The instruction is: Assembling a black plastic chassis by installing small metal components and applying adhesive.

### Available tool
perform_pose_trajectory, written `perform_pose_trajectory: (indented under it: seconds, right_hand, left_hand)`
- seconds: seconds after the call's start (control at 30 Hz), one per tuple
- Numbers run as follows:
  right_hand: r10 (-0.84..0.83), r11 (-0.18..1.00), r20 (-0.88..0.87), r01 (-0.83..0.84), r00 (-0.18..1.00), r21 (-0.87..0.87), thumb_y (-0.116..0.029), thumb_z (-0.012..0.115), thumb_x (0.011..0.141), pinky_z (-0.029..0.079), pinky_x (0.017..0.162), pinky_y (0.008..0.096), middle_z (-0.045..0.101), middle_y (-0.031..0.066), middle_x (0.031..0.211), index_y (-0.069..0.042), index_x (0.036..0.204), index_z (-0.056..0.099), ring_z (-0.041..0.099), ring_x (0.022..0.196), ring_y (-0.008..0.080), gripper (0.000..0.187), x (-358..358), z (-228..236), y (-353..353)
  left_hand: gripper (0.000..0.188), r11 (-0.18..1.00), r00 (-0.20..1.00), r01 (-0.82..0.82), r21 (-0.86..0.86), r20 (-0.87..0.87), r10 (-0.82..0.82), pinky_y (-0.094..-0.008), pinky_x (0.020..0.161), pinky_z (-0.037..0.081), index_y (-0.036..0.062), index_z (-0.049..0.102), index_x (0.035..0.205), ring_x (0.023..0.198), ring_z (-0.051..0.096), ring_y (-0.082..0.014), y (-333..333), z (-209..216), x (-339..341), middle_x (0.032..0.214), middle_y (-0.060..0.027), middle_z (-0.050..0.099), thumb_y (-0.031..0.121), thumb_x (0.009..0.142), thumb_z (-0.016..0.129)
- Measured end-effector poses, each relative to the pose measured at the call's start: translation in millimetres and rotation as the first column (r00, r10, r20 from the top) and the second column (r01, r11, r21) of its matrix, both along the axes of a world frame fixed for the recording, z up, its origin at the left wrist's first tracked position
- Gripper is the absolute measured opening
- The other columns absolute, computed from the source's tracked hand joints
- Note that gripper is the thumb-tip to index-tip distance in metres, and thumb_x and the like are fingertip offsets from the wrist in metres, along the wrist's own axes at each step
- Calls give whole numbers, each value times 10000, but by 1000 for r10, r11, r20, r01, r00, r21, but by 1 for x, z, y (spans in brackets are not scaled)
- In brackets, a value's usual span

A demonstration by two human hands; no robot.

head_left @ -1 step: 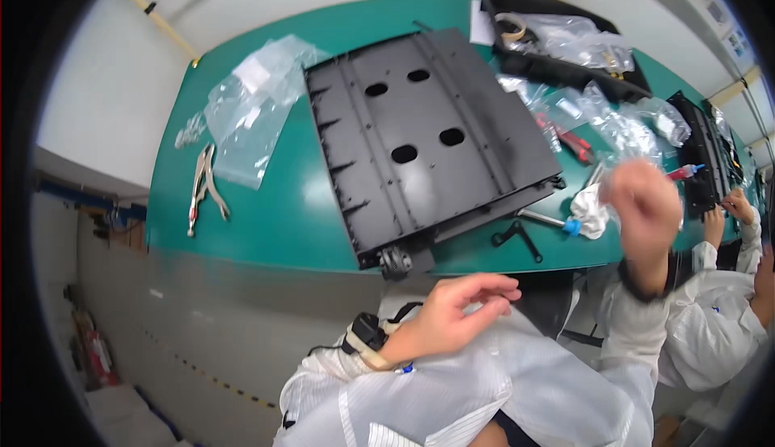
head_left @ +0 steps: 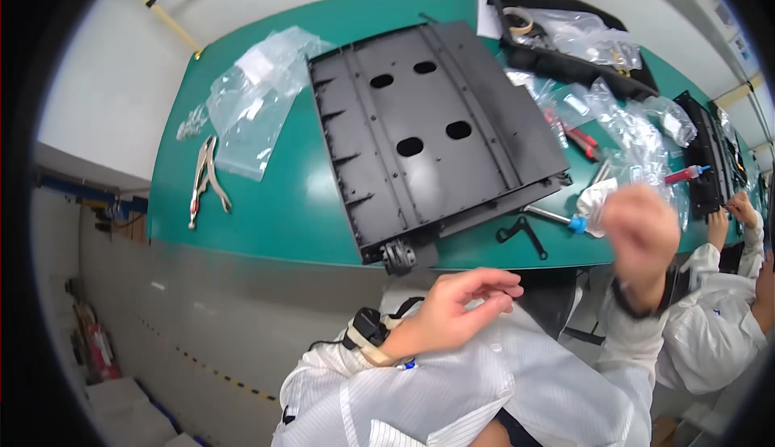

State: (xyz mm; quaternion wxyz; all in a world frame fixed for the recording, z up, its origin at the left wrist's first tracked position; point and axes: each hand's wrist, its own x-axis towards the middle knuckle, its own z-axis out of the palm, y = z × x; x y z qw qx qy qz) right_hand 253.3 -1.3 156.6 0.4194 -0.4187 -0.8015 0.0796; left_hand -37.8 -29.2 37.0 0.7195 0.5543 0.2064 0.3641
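Hovering near the black panel [head_left: 428, 108], hands [head_left: 456, 311] seem empty, the right [head_left: 643, 227] blurred.

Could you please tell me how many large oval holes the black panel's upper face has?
4 in the panel: far left hole, far right hole, near left hole and near right hole. Nothing covers this face.

Left hand [head_left: 448, 314] with fingers [head_left: 491, 280] loosely bent, pointing rightward, thumb [head_left: 489, 310] apart from them, forearm [head_left: 327, 366] before torso [head_left: 460, 370], right hand [head_left: 643, 229] raised farther forward, blurred, apparently curled, grip indeterminate
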Motion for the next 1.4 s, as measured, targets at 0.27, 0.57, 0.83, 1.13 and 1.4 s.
perform_pose_trajectory:
  seconds: [0.27, 0.57, 0.83, 1.13, 1.4]
  right_hand:
    - [220, 970, -16, -220, 975, -100, -40, 911, 719, 414, 528, 354, 662, 64, 805, -20, 1016, 788, 579, 601, 213, 322, -60, -76, -36]
    - [133, 802, -344, -304, 930, -514, -6, 883, 762, 540, 656, 325, 732, 122, 905, 30, 1114, 779, 693, 750, 237, 369, -56, -90, -60]
    - [245, 786, -422, -433, 873, -440, 42, 879, 747, 576, 659, 356, 743, 133, 941, 21, 1105, 788, 723, 758, 269, 370, -72, -98, -65]
    - [326, 851, -379, -443, 866, -282, 69, 863, 757, 579, 625, 343, 739, 120, 923, 6, 1024, 768, 730, 736, 258, 290, -107, -93, -60]
    - [41, 952, -334, -138, 942, -272, 68, 863, 790, 587, 653, 331, 755, 148, 919, 5, 999, 729, 737, 735, 265, 257, -142, -96, -44]
  left_hand:
    - [216, 964, 998, -68, -256, -9, 68, -309, 793, 625, -50, 710, 1257, 877, 765, -178, -7, -3, -12, 1134, -135, 764, -20, 1052, 647]
    - [206, 938, 999, -2, -347, 41, 18, -351, 790, 609, -57, 651, 1099, 852, 740, -197, -10, -18, -24, 1079, -130, 712, 125, 1137, 563]
    - [339, 915, 996, 52, -401, 91, -16, -334, 717, 585, -21, 617, 1060, 776, 697, -185, -15, -16, -40, 1027, -137, 689, 276, 1172, 496]
    - [351, 867, 990, -82, -491, 58, 127, -332, 674, 573, -20, 634, 1076, 738, 682, -190, -23, -19, -49, 964, -126, 700, 289, 1172, 498]
    - [274, 900, 928, -356, -250, -212, 308, -277, 639, 551, -60, 711, 1031, 723, 679, -144, -23, -14, -51, 915, -106, 742, 107, 1138, 523]
